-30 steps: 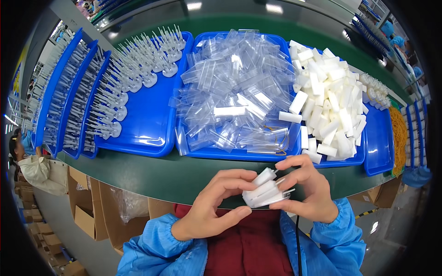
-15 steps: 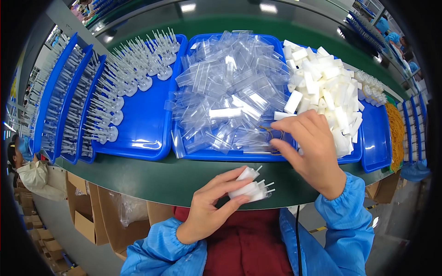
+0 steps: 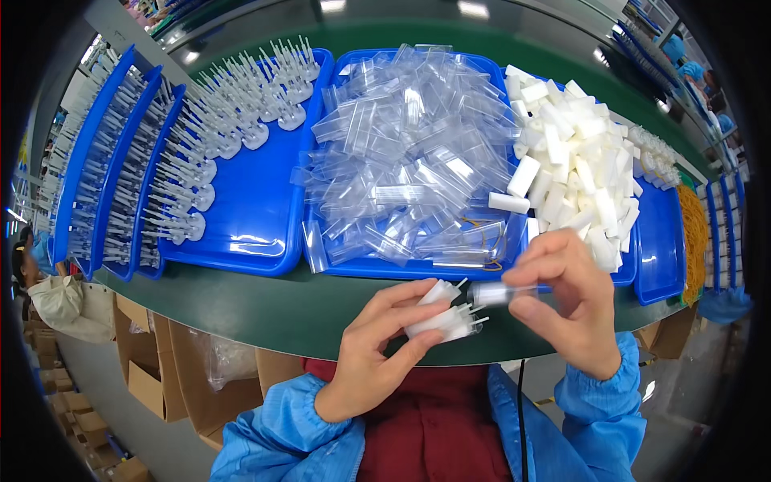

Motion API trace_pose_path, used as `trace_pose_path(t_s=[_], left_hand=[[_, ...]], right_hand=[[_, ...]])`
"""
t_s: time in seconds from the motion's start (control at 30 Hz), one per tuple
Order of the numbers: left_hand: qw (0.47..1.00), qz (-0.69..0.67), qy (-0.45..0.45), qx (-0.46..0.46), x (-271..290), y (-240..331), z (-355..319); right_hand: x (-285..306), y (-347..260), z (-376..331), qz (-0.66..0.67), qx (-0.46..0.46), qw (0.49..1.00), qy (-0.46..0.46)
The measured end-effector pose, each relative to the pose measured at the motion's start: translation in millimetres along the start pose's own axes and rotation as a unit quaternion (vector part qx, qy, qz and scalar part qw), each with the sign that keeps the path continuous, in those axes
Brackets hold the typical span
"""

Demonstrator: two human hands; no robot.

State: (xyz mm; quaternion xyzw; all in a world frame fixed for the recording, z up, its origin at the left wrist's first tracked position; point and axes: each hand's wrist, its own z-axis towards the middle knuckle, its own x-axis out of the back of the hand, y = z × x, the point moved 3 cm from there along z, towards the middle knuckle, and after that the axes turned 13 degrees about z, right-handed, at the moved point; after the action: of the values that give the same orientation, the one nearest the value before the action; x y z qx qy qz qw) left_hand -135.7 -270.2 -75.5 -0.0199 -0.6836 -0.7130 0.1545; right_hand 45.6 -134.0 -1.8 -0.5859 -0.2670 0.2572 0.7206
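My left hand (image 3: 369, 349) is closed around a bundle of white foam tubes (image 3: 446, 320), with thin pale rods sticking out of their right ends. My right hand (image 3: 572, 301) pinches a clear plastic sleeve (image 3: 491, 294) between thumb and fingers, its far end beside the rods. The sleeve is slightly blurred, so whether it touches a rod cannot be told. Behind my hands, many similar clear sleeves (image 3: 401, 193) are heaped in a blue tray (image 3: 373, 267), with thin yellow bands (image 3: 487, 234) lying among them.
To the right, white foam tubes (image 3: 574, 153) overflow another blue tray (image 3: 626, 273). On the left, a blue tray (image 3: 241, 233) carries rows of rods on clear bases (image 3: 213, 153), beside several tilted trays of them. Yellow bands (image 3: 691, 233) are piled far right. Cardboard boxes (image 3: 201, 361) stand below the green table (image 3: 241, 309).
My right hand has come back from the sleeve tray toward my left hand, now carrying a clear sleeve. The left hand keeps its bundle and has barely moved.
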Motion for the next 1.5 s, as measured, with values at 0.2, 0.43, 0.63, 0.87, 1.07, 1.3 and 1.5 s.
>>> trace_pose_path(t_s=[0.2,0.43,0.63,0.87,1.07,1.3,1.5], left_hand=[[1.0,0.001,0.017,-0.003,-3,3,0],[0.999,-0.015,0.034,0.015,-5,8,-1],[0.998,-0.047,0.039,0.019,-6,9,-4],[0.998,-0.005,0.058,0.009,-10,11,-3],[0.981,0.167,0.064,-0.074,-7,17,-2],[0.997,0.043,0.056,0.005,-9,7,-5],[0.986,0.134,0.076,-0.055,-8,20,-2]], right_hand=[[-3,12,-16,0.035,-0.051,0.992,0.114],[-15,11,-19,-0.086,0.003,0.996,0.036],[-18,16,-28,-0.093,0.022,0.994,0.052],[-20,21,-29,0.0,-0.021,0.996,0.082],[-20,19,-29,-0.018,-0.04,0.996,0.078],[-21,24,-30,0.039,-0.069,0.993,0.083],[-33,25,-39,-0.104,0.068,0.987,0.1]])
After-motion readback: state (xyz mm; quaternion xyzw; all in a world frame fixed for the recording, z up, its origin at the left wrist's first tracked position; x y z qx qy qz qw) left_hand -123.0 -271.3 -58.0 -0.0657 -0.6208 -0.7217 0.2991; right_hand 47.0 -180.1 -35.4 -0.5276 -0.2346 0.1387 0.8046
